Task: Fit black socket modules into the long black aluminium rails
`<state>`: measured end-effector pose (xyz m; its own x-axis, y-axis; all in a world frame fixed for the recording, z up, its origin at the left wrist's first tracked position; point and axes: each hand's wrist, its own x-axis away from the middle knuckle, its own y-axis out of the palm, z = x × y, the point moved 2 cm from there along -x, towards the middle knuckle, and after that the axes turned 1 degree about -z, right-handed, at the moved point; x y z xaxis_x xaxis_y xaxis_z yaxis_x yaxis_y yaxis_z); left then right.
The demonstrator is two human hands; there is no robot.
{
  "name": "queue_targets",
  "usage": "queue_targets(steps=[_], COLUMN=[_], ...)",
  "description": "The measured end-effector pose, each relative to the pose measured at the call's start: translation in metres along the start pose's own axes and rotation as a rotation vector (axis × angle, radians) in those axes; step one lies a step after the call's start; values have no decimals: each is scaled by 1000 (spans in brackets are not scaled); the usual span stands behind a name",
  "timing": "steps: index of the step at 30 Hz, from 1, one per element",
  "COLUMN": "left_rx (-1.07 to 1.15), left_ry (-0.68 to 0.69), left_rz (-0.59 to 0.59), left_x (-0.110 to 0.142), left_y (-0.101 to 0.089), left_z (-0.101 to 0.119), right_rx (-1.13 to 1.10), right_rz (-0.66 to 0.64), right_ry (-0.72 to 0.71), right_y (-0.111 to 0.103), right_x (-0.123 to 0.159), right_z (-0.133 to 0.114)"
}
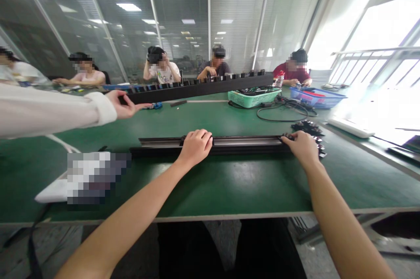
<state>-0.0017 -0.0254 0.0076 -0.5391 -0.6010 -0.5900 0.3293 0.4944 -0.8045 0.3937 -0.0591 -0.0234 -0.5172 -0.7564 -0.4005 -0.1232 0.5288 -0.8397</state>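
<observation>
Black rail [246, 150] lies lengthwise across the middle of the frame on the green worktop [243, 191], its pale metal channel facing up. Little of that channel appears filled: a dark block [182, 140] shows beside the left hand [197, 145], another small dark part [287, 136] is near the right end, and the stretches between and to the left look bare. Loose black parts [306, 128] sit in a heap just beyond the right end, apart from the channel. Whether anything is fixed in place cannot be told.

The left hand is partly closed, its fingers together and curled down over the rail. The right hand [303, 148] pinches the small dark part between thumb and fingers. Above, a co-worker's hand [123, 106] holds up a second rail [197, 88] bearing a row of dark pieces.
</observation>
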Motion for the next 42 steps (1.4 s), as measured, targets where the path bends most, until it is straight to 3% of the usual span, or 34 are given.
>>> queue_targets(steps=[12, 29, 42], left_rx=[12, 11, 19], left_ry=[1, 0, -8], left_rz=[0, 0, -6], left_x=[0, 0, 1], left_y=[0, 0, 0], left_z=[0, -1, 0], right_rx=[-53, -44, -3], right_rz=[-30, 33, -46], right_ry=[-67, -12, 81], right_y=[4, 6, 2], right_x=[-5, -10, -15], right_z=[8, 16, 21])
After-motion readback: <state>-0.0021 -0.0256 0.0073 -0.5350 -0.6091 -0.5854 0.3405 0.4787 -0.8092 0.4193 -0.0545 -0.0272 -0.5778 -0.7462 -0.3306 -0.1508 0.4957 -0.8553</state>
